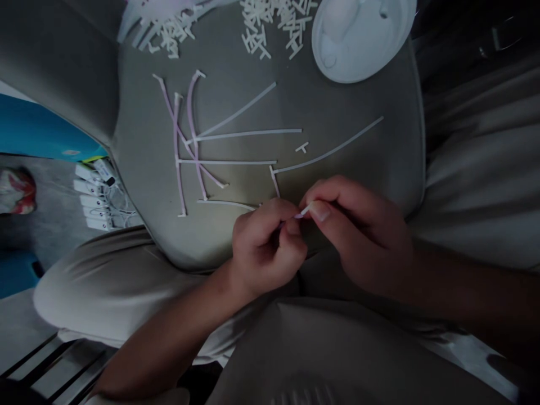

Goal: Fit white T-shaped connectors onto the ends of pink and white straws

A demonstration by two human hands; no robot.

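My left hand [268,247] is closed on a thin pinkish-purple tube [298,216], whose tip pokes out between thumb and forefinger. My right hand [363,225] pinches a small white plastic connector [306,210] against that tip; how deep they fit together cannot be made out. Just beyond my hands, a white T-joint [272,170] links a short purple piece to a long clear tube [333,156]. A loose T-shaped connector [302,148] lies nearby. Several joined assemblies of purple tubes [189,107] and clear tubes [253,134] spread across the left half of the seat.
The grey padded seat [236,242] serves as the work surface. Heaps of white connectors [274,22] and a bundle of tubes [143,28] lie at its far edge. A white bowl [358,62] stands far right. White power strips [95,202] lie on the floor at left.
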